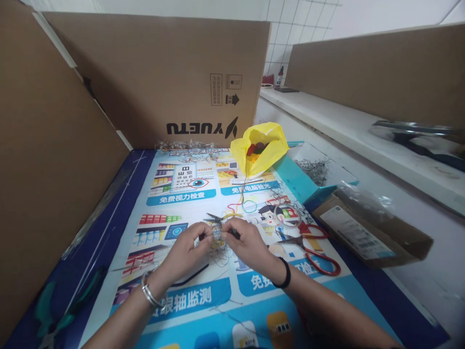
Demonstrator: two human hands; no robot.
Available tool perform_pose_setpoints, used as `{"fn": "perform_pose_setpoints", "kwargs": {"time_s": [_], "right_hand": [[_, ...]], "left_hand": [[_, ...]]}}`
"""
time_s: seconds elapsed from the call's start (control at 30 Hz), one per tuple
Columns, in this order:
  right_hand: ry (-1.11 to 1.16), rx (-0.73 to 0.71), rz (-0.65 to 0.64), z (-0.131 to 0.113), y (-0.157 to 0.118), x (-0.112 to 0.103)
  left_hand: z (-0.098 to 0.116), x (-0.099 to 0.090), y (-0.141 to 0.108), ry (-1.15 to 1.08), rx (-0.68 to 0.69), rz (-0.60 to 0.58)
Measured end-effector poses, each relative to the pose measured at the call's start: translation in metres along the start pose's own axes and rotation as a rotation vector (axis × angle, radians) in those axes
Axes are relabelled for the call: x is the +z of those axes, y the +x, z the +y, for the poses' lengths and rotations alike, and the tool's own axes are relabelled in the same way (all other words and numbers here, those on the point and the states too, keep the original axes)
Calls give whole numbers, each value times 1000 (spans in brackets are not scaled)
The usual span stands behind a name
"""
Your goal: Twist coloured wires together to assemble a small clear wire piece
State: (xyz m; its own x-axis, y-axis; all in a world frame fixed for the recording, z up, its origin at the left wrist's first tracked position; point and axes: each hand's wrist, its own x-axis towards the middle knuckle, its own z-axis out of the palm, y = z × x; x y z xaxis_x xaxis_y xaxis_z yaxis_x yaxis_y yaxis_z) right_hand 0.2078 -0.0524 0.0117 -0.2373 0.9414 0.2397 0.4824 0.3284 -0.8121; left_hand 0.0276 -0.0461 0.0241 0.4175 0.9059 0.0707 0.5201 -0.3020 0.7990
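Observation:
My left hand (194,246) and my right hand (247,242) meet over the middle of the printed mat, fingers pinched together. Between their fingertips is a small bundle of thin wire (217,236), with loose strands sticking out below it. A dark pointed tool tip (214,218) shows just beyond the fingers; whether a hand holds it or it lies on the mat, I cannot tell. Red, yellow and green threads (242,207) trail from behind the hands toward an open yellow bag (259,148). Red-handled scissors (314,247) lie open to the right of my right hand.
Green-handled pliers (58,315) lie at the near left. A roll of clear tape (287,214) is beside the scissors. At right stand a brown cardboard box (374,232) and a teal box (296,179) holding wire scraps. Tall cardboard panels (152,82) enclose the back and left.

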Motion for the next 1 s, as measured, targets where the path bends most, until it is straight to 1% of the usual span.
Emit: {"fn": "perform_pose_setpoints", "kwargs": {"time_s": [0.27,0.43,0.6,0.73,0.8,0.9,0.93,0.97,1.0], "right_hand": [[-24,-10,-16,0,-1,2],[-27,-23,-16,-4,-1,2],[-80,-24,4,-3,-2,6],[-80,-61,-24,-3,-3,9],[-54,-101,-45,-5,-2,6],[61,-112,-131,-5,4,-8],[104,-97,-133,-3,6,-14],[120,-72,-99,1,10,-22],[125,-55,-95,6,13,-29]], "left_hand": [[2,2,-1,7,-36,30],[-3,3,-1,43,14,82],[-5,3,-2,95,48,121],[-10,3,-3,176,72,168],[-11,1,-4,189,79,191],[-10,-5,-4,180,65,235],[-10,-9,-4,176,42,260],[-9,-12,-4,170,10,283],[-9,-15,-4,163,-23,301]]}}
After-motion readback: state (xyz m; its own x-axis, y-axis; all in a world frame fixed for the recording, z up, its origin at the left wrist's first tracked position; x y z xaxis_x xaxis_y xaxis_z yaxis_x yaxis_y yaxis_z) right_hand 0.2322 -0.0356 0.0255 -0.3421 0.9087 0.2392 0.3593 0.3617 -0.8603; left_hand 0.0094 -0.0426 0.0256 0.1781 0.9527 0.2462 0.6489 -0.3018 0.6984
